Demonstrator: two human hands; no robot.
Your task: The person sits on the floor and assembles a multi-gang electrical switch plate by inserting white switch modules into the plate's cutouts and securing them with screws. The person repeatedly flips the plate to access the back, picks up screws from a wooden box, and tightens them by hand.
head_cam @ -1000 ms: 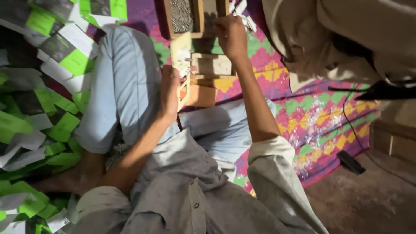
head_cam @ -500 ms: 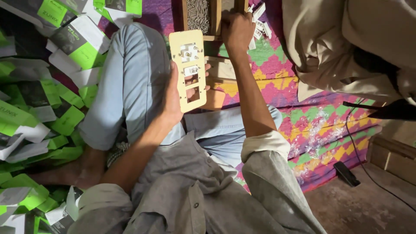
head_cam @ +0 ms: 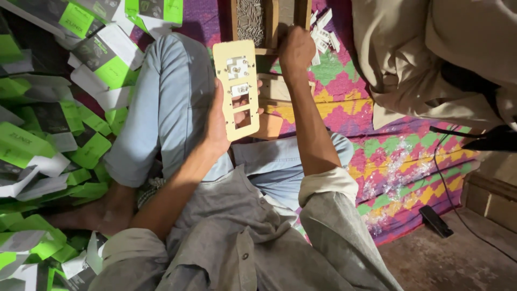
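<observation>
My left hand (head_cam: 218, 124) grips a cream plastic switch plate (head_cam: 236, 86) upright above my lap, its back toward me. Two small white switch parts sit in its upper openings; the lower opening is bare. My right hand (head_cam: 293, 49) reaches forward with its fingers curled down at a wooden tray (head_cam: 269, 21). One compartment of that tray holds many small metal screws (head_cam: 249, 19). What the right fingers hold is hidden. Small white switch parts (head_cam: 323, 32) lie just right of that hand.
A heap of green, white and black flat cartons (head_cam: 48, 118) fills the left side. I sit on a colourful patterned mat (head_cam: 398, 161). Another person in beige clothing (head_cam: 431, 59) sits at the upper right. A black cable and small black box (head_cam: 436, 221) lie on the floor.
My left hand has lifted the cream plate from low by the wooden blocks up in front of me. The right hand has stayed at the tray.
</observation>
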